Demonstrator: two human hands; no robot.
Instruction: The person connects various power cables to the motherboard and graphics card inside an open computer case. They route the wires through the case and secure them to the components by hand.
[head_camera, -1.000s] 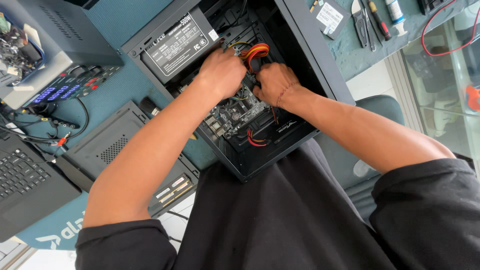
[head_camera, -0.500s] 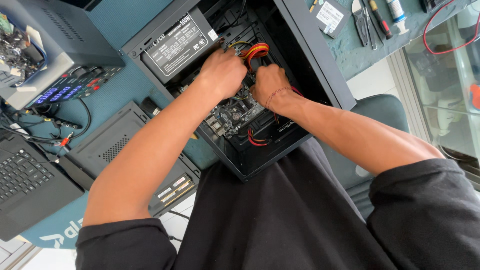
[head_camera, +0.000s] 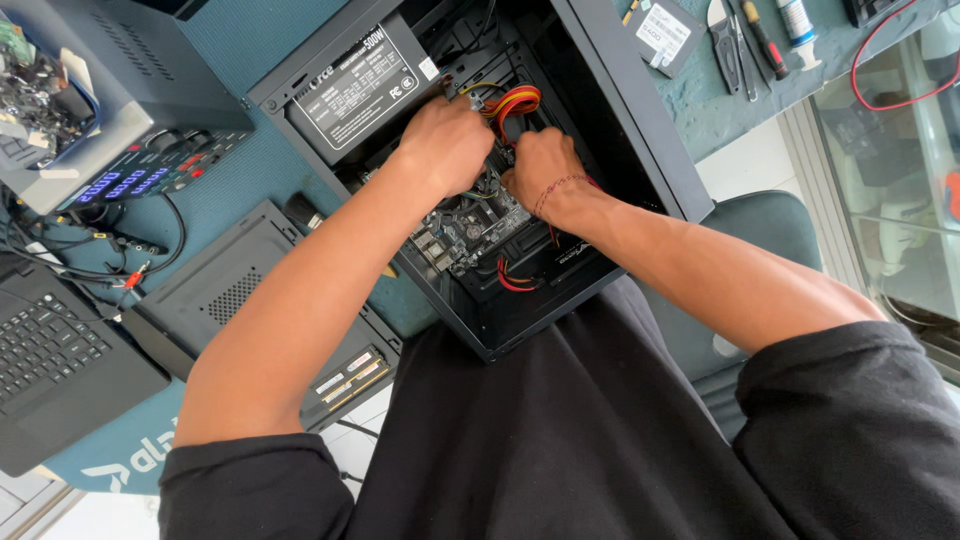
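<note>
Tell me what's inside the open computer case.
Inside the case: a power supply, a motherboard, and red-and-yellow cables. The left hand and right hand cover whatever they are working on.

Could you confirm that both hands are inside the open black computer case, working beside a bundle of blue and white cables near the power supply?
Not quite: the cable bundle is red, orange and yellow, not blue and white, as the head view shows. The rest holds: the left hand and right hand are both inside the open black computer case, near the power supply.
</note>
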